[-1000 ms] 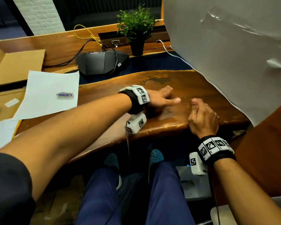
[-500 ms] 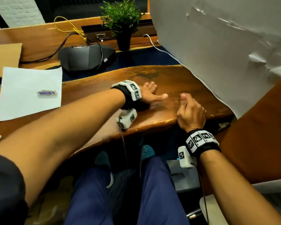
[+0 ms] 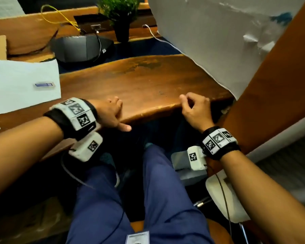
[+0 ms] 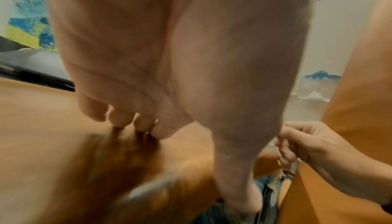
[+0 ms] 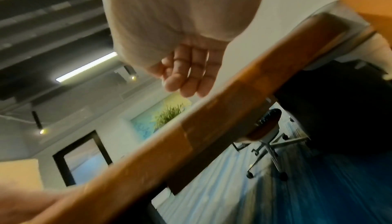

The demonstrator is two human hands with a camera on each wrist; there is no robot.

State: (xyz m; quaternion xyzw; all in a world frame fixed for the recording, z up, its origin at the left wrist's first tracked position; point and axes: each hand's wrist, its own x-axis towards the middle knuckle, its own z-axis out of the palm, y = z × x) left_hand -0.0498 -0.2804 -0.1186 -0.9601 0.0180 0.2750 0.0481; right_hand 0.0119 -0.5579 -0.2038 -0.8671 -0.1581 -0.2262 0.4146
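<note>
- Though blurred in the wrist views, clearly placed at the near edge of the wooden counter [image 3: 148, 81]: both grips, well apart.
- Released, the left grip [image 3: 109, 112]: fingers laid flat on the counter top, thumb jutting out past the edge; grasping nothing.
- Loosely curled, the right grip [image 3: 196, 110]: knuckles up, fingertips right at the edge, nothing inside it; contact with the wood not clear.
- Farther left on the counter: white paper sheet [image 3: 16, 95], with a small blue-labelled block [image 3: 45, 84] lying on it.
- Behind, on a dark blue strip: grey conference speaker [image 3: 81, 48], potted plant [image 3: 119, 13] just right of it, yellow cable [image 3: 60, 14] to the back left.
- To the right: large white board [image 3: 209, 41] leaning over the counter's far corner.
</note>
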